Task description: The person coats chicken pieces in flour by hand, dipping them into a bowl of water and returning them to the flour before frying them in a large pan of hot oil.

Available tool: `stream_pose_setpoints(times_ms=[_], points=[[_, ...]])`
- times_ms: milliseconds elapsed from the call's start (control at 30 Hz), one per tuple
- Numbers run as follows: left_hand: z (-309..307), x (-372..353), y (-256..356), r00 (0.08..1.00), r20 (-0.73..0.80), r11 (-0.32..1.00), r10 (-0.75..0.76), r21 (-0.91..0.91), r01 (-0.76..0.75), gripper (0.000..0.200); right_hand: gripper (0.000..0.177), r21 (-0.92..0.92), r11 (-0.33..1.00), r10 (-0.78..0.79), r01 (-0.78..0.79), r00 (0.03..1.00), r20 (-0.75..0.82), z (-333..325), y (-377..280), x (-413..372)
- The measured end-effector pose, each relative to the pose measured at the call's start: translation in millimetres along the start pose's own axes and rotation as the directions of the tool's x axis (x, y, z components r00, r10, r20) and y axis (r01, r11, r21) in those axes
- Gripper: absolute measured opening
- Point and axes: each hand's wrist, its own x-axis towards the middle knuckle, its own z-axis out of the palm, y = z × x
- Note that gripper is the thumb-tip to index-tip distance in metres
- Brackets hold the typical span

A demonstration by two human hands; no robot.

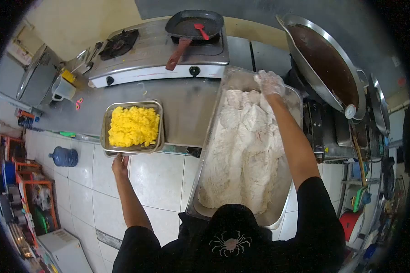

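Note:
A shallow metal tray holds a heap of yellow scrambled-egg-like food at the counter's front edge. My bare left hand grips the tray's near edge, its fingers partly hidden beneath. To the right lies a large, deep metal pan with a thick spread of white flour, lumpy at the far end. My right hand, in a clear plastic glove, is at the pan's far rim beside the floury lumps. Its fingers look curled, and what they hold, if anything, is hidden.
Behind the counter stands a gas stove with a square frying pan and a red utensil. A large wok of dark liquid is at right. A measuring jug stands left; a blue water bottle is on the floor.

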Motion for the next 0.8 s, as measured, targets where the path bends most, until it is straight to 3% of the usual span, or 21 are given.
stream_pose_setpoints(times_ms=[167,233,300,367,433,500,567,600,633,700,767,800], points=[[10.2,-6.8,-1.6,0.999,-0.038,1.0,-0.028,0.008,0.028,0.03,0.02,0.058,0.996,-0.065,0.064,0.998,0.013,-4.7,-0.9,1.5],[1.7,12.4,-9.4,0.995,0.096,0.999,-0.035,-0.007,0.036,0.036,0.019,0.045,0.998,-0.046,0.044,0.998,0.034,-7.7,5.0,2.8],[-16.5,33.6,-24.0,0.945,0.299,0.955,0.134,0.217,-0.204,0.04,0.021,0.021,0.999,-0.028,0.028,1.0,-0.014,-0.4,5.3,-1.6],[-11.6,38.4,-21.0,0.971,0.231,0.992,-0.063,-0.092,0.087,0.04,0.024,0.032,0.999,-0.019,0.02,0.999,-0.033,-8.6,2.7,-12.2],[2.7,9.7,-13.1,0.954,0.299,0.993,-0.021,-0.107,0.056,0.042,0.026,0.057,0.998,0.017,-0.015,0.999,-0.035,-19.3,6.0,-18.7],[8.8,-10.7,-7.2,0.935,0.355,0.995,0.001,-0.093,0.034,0.045,0.028,0.148,0.989,-0.005,0.032,0.985,-0.174,-30.6,17.0,-35.7],[12.5,-14.9,-2.4,0.975,0.216,0.981,-0.052,-0.172,0.091,0.051,0.027,0.227,0.974,0.049,0.007,0.97,-0.237,-47.1,33.2,-56.9],[11.6,-17.8,0.6,0.965,0.259,0.979,-0.043,-0.181,0.092,0.06,0.026,0.299,0.954,0.056,0.041,0.949,-0.309,-55.4,43.2,-68.9],[10.9,-19.0,1.5,0.959,0.276,0.983,-0.059,-0.149,0.103,0.06,0.026,0.299,0.954,0.088,0.004,0.952,-0.294,-70.2,57.4,-88.8],[5.3,-18.1,-1.4,0.948,0.303,0.93,-0.094,-0.313,0.192,0.062,0.024,0.353,0.935,0.118,-0.029,0.965,-0.234,-106.1,92.0,-140.1],[-3.2,-24.4,-2.3,0.937,0.293,0.899,-0.189,-0.331,0.285,0.061,0.024,0.519,0.84,0.274,-0.16,0.95,-0.15,-120.1,135.0,-192.5],[-6.4,-40.8,-1.6,0.935,0.259,0.907,-0.242,-0.281,0.313,0.057,0.025,0.566,0.759,0.422,-0.324,0.905,-0.048,-121.9,159.5,-221.1]])
